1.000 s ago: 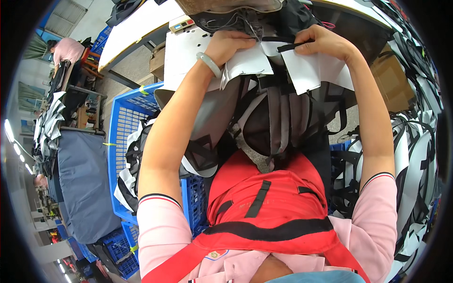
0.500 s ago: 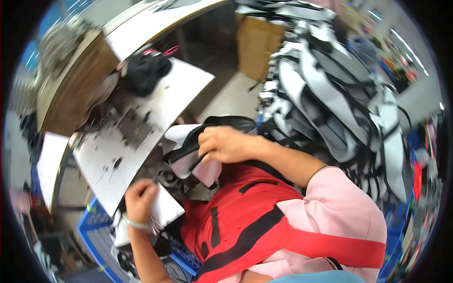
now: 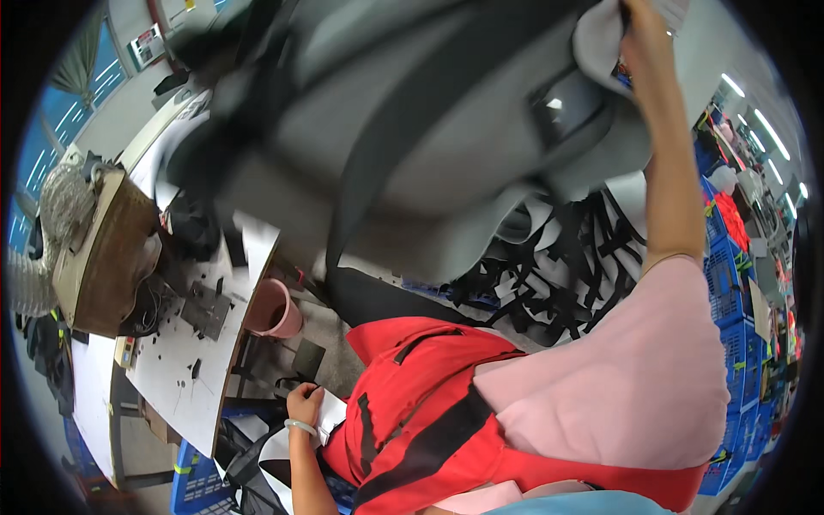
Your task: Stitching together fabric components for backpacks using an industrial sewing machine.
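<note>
My right hand [image 3: 645,39] is raised high at the top right, its fingers closed on the edge of a large grey bag [image 3: 412,146] with black straps. The bag is blurred and spreads across the upper part of the view. My left hand [image 3: 302,402] is low at the lower left, a pale bracelet on its wrist, and it grips a white sheet [image 3: 331,415] beside my red apron [image 3: 412,412]. The two hands are far apart.
A white worktable [image 3: 176,369] strewn with dark scraps stands at the left, with a brown machine [image 3: 103,249] on it. A pink bucket [image 3: 273,311] sits beside the table. Black and white cut pieces [image 3: 571,266] pile up behind; blue crates [image 3: 734,292] line the right.
My right hand has swung the grey bag from chest height to high overhead. My left hand stays low, holding the white sheet. The view has turned.
</note>
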### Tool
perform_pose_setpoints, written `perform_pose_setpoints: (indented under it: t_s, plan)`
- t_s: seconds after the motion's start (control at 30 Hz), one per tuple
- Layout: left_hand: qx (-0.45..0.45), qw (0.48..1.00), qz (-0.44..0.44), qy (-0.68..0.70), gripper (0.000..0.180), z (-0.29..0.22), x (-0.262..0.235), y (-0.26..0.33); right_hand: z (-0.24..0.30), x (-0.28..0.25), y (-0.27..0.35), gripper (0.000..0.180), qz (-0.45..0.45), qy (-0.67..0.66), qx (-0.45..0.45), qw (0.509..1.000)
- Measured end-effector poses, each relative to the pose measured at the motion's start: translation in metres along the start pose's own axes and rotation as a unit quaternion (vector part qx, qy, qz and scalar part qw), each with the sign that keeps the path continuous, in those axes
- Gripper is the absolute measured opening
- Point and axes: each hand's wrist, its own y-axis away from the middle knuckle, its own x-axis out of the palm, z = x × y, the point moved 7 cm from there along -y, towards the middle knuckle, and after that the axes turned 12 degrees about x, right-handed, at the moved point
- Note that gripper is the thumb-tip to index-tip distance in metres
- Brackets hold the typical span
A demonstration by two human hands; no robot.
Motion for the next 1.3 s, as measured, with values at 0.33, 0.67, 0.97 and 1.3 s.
perform_pose_setpoints:
  t_s: [0.33, 0.67, 0.97, 1.3]
  plan:
    - [-0.040, 0.999, -0.010, 0.019, 0.009, 0.017, 0.001, -0.012, 0.037, -0.418, -0.145, 0.047, -0.277, 0.665, 0.049, 0.692]
    - [-0.059, 0.991, -0.028, -0.116, 0.018, -0.008, 0.000, -0.008, -0.110, -0.551, -0.080, 0.038, -0.261, 0.712, 0.070, 0.648]
    - [-0.090, 0.978, 0.001, -0.186, 0.024, -0.013, 0.005, -0.014, -0.060, -0.596, -0.112, 0.033, -0.238, 0.631, 0.072, 0.735]
    - [-0.063, 0.978, -0.007, -0.200, 0.026, -0.014, 0.006, -0.016, -0.210, -0.349, -0.018, 0.060, 0.238, 0.701, 0.206, 0.640]
